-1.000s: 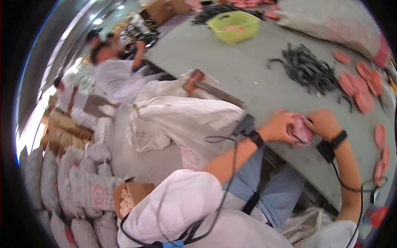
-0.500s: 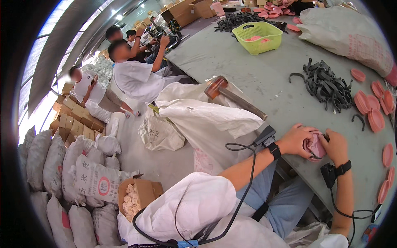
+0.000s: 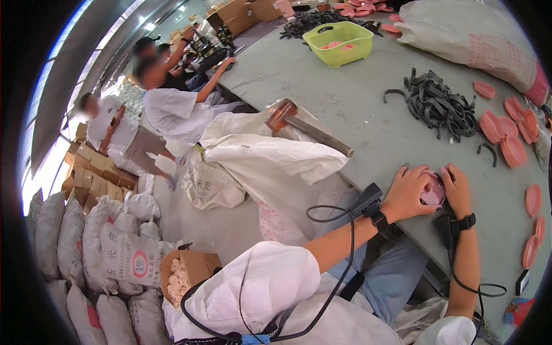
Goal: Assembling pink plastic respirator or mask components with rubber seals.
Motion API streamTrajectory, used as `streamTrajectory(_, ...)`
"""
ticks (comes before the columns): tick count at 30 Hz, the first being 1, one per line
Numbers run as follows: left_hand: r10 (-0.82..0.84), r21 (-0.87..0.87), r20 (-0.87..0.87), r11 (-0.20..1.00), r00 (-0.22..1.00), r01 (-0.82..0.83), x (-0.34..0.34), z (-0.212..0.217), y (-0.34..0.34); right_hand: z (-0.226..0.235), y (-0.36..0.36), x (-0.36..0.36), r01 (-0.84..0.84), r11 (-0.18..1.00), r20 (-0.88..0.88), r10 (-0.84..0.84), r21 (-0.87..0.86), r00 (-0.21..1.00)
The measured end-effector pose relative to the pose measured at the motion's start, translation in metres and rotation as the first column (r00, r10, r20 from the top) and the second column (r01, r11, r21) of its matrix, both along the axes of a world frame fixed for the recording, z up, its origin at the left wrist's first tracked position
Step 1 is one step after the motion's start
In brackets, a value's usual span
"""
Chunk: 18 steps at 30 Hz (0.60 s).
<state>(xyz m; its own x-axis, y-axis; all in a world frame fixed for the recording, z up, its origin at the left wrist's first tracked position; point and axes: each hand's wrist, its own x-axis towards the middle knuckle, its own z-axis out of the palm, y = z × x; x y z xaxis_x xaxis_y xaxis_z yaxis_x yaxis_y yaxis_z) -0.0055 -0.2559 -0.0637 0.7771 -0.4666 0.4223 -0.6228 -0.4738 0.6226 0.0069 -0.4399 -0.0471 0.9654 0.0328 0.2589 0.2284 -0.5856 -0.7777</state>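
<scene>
Nearest the camera, the left hand and the right hand meet over one pink round cap at the near edge of the grey tabletop; both hands are curled and pressed against the cap from either side, the left fingers bent over its top, the right fingers against its far side; how firmly the cap is pinched cannot be told; each wrist wears a black band with a cable running back to the body. Down on the floor to the left, an open cardboard box holds pale, rounded pieces, too small to tell apart; filled white sacks are stacked beside it. A slack white bag hangs off the tabletop's edge, and a mallet with a brown head lies on it. Further along the right side, loose pink caps lie in a cluster next to a heap of black curved strips. Beyond that, a lime-green basket stands on the tabletop with a few pink pieces in it; a large white sack lies to its right. Farthest off, more black strips and pink caps are scattered near brown cartons; other people work at the left side.
</scene>
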Motion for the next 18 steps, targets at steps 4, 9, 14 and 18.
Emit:
streamTrajectory(4, 0.050, 0.052, 0.033, 0.997, 0.998, -0.051, -0.007, 0.008, -0.002, 0.002, -0.003, 0.001, -0.031, 0.999, -0.003, 0.032, 0.035, 0.999)
streamTrajectory(9, 0.035, 0.073, 0.076, 0.997, 0.996, -0.041, -0.008, 0.009, -0.003, 0.006, -0.004, -0.003, -0.077, 0.990, -0.047, 0.082, 0.114, 0.995)
streamTrajectory(14, 0.024, 0.187, 0.101, 0.981, 0.995, -0.043, -0.009, 0.009, -0.007, 0.009, 0.011, -0.014, -0.280, 0.927, 0.058, 0.275, 0.249, 0.960)
streamTrajectory(18, -0.003, 0.116, 0.212, 0.993, 0.977, -0.022, -0.008, 0.006, -0.005, 0.013, 0.022, -0.020, -0.302, 0.885, 0.047, 0.305, 0.355, 0.951)
